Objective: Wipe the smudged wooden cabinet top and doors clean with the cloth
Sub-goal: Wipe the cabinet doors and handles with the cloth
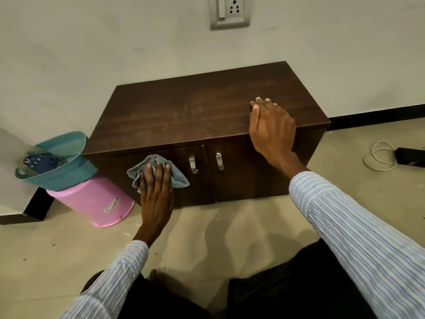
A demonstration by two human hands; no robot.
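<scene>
Cloth (158, 171): blue-grey, bunched, pressed flat against the front of the left door (161, 176) of the wooden cabinet (207, 111), in the door's upper half, just left of the two metal handles (194, 164).

Left hand (156, 192): fingers extended and spread over the cloth, palm pushing it into the door face. Not a closed fist; the cloth is pinned under straight fingers rather than wrapped in them.

Right hand (271, 125): released, fingers straight, laid over the front edge of the cabinet top near its right end, holding nothing. Reads as a brace.

Cabinet top: long axis runs left-right across the view, with pale hazy smudges visible around the middle. Judgement: top not yet fully clean, or residue remains.

Key relation: the cloth lies directly under the left hand, so that hand is the working one. Unwiped door area extends below and to the right of the cloth, toward the handles; the right door (248, 173) lies beyond them, beneath the right forearm. Strokes along the door would likely go sideways or downward; reaching the right door may need the bracing hand shifted.

Surroundings: teal basket (57, 162) stacked on an upturned pink bucket (96, 201) left of the cabinet; wall socket (230, 12) above; white cable (379, 157) on the floor to the right.
</scene>
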